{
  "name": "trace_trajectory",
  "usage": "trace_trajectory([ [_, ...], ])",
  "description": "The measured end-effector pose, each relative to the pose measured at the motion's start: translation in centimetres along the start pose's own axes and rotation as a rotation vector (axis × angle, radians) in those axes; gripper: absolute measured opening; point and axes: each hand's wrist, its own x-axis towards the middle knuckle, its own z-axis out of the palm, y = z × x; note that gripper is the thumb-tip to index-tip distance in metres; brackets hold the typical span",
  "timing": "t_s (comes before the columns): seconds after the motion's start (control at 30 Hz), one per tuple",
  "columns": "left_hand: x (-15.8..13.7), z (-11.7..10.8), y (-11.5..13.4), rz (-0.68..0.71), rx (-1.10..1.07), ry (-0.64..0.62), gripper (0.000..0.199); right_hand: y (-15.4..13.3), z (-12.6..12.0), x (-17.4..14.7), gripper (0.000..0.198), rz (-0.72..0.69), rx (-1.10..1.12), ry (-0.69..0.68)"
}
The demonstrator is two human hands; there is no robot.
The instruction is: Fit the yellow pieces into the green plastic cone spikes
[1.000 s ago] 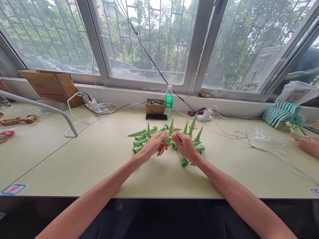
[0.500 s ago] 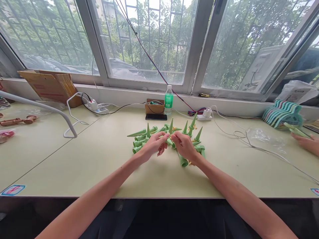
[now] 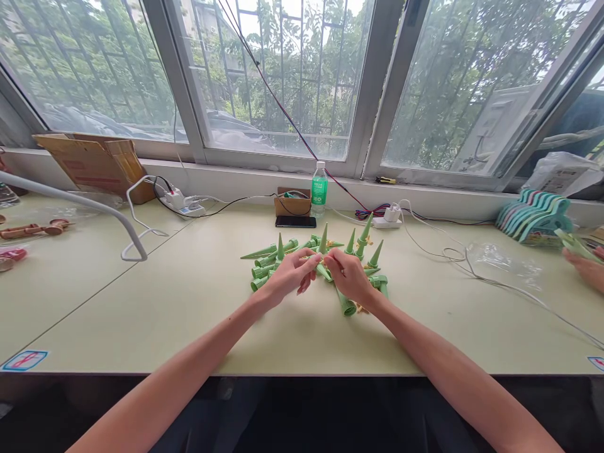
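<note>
My left hand (image 3: 293,274) is closed in a pinch at a green plastic plant watering spike (image 3: 324,272), which slants in the gap between my hands. My right hand (image 3: 348,272) is pinched right beside the left fingertips; what its fingers hold is hidden by them. Around both hands lie more green parts. Several cones stand point up, among them a tall cone (image 3: 364,230) at the back right. Open-ended green tubes (image 3: 348,306) lie on the table, and small yellow pieces (image 3: 362,309) show between them.
Behind the pile are a black phone (image 3: 296,221), a small cardboard box (image 3: 293,202) and a green-labelled bottle (image 3: 319,189). White cables (image 3: 453,255) run across the right side. Another person's hand (image 3: 585,267) works at the far right, near turquoise hangers (image 3: 535,217).
My hands stay almost in place, while the green spike between them has tilted slightly. At the far right, the other person's hand has shifted a little to the right.
</note>
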Motion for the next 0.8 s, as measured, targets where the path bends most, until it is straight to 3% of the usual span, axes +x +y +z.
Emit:
trace_trajectory([
  [0.8, -0.3, 0.3, -1.5, 0.407, 0.592, 0.250, 0.034, 0.3, 0.0, 0.1, 0.044, 0.025, -0.055, -0.040],
])
